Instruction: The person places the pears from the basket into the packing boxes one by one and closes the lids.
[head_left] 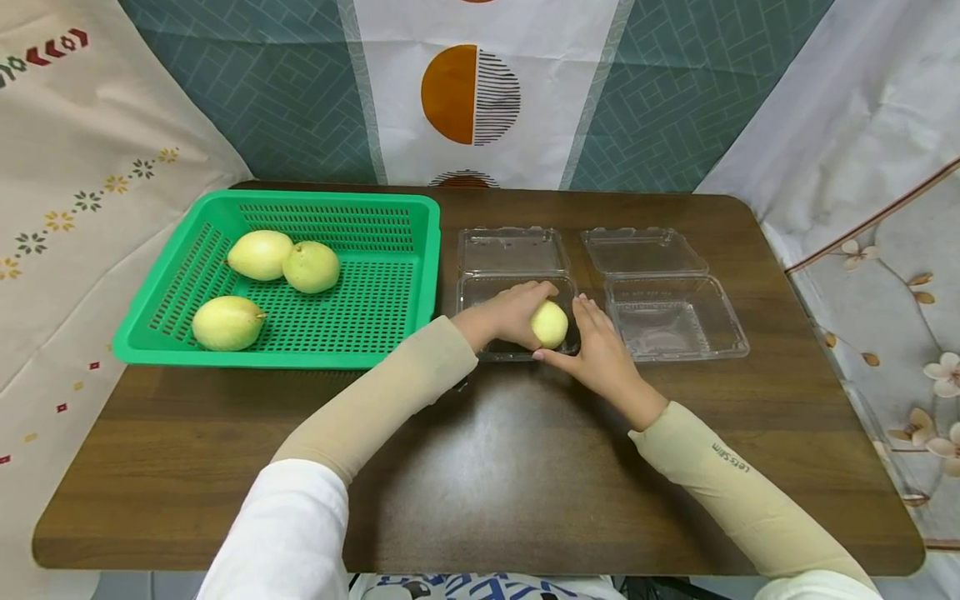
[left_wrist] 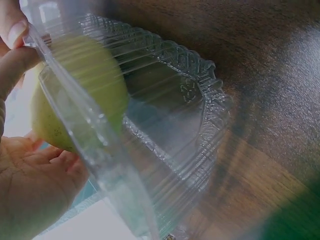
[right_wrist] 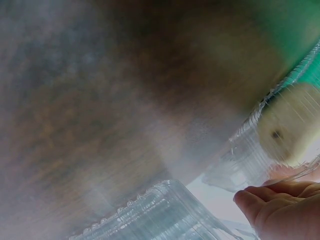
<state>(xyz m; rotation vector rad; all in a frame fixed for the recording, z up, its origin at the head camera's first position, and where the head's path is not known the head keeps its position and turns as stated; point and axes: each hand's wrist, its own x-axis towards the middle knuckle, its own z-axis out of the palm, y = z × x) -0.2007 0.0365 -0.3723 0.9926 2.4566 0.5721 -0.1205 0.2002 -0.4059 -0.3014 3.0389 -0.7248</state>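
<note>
My left hand [head_left: 517, 317] holds a pale yellow-green pear [head_left: 550, 324], its fingers around the pear's left side. The pear is over the base of the left clear plastic clamshell box [head_left: 487, 292], whose lid [head_left: 513, 252] lies back. In the left wrist view, clear plastic partly covers the pear [left_wrist: 92, 90]. My right hand [head_left: 600, 354] rests at that box's front right corner, thumb stretched along the front and fingers extended on the right side. The right wrist view shows the pear [right_wrist: 287, 125] through the box wall, close to the right hand's fingertips [right_wrist: 247, 200].
A green slotted basket [head_left: 360, 321] with three pears [head_left: 228, 323] stands on the left of the wooden table [head_left: 487, 467]. To the right lies a second clear clamshell box [head_left: 667, 321], lid back. Patterned cloths [head_left: 645, 108] hang behind and beside the table.
</note>
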